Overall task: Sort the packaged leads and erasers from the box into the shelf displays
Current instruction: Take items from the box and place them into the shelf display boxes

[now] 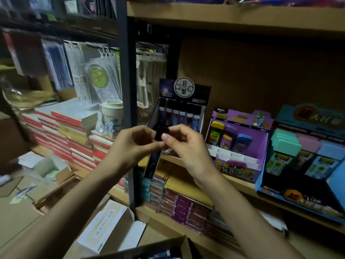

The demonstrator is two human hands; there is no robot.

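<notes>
As it hangs, the lead pack (153, 162) looks dark.

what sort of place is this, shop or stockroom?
Likely a stationery shop's stockroom: cardboard-lined shelves carry a black lead display, a purple display box and a blue eraser display; bagged goods hang on pegs beside stacked notebooks. The left hand and right hand pinch a dark lead pack.
</notes>
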